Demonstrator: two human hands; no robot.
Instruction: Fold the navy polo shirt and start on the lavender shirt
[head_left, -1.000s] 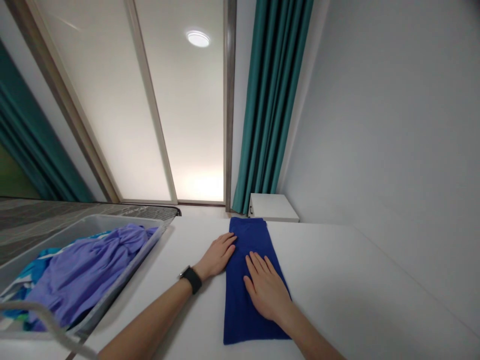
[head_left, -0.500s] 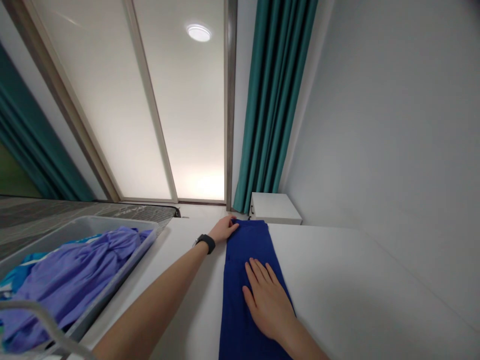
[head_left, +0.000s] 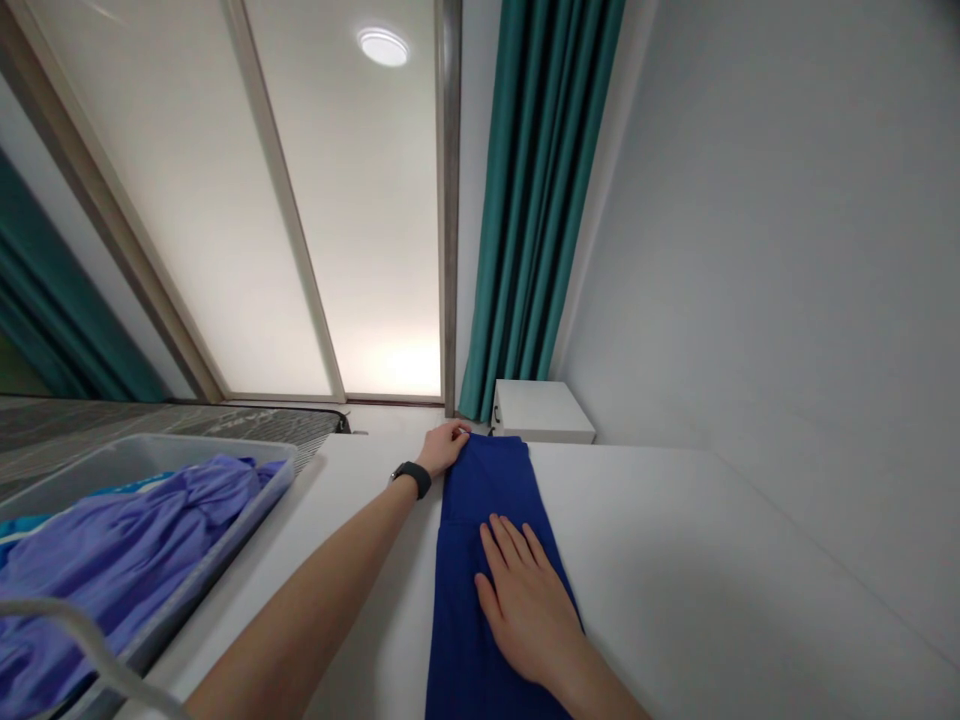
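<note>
Cloth point(head_left: 491, 480) laid lengthwise on the white table point(head_left: 645, 560)

Through the head camera, the only view I have, I see the deep-blue cloth lying flat on the table, its narrower end near the far edge and its near end running out of the bottom of my picture. A crosswise edge shows on it, just beyond the tips of the right fingers.

My left hand point(head_left: 442, 447) is at the cloth's far left corner, thumb and forefinger brought together on the fabric in a light pinch. A black watch point(head_left: 415, 480) is on that wrist. My right hand point(head_left: 525, 605) rests palm down on the middle of the cloth, fingers extended and slightly spread, thumb out to the left, gripping nothing.

To the left, a pale grey bin point(head_left: 112, 462) holds a crumpled purple garment point(head_left: 142, 545), with a bright blue garment point(head_left: 22, 525) partly under it. A pale curved tube point(head_left: 97, 645) crosses in front of the bin. Beyond the table I make out a small white cabinet point(head_left: 544, 408), a teal curtain point(head_left: 536, 200) hanging behind it, and frosted door panels point(head_left: 352, 180). A plain wall point(head_left: 750, 250) fills the right side.
</note>
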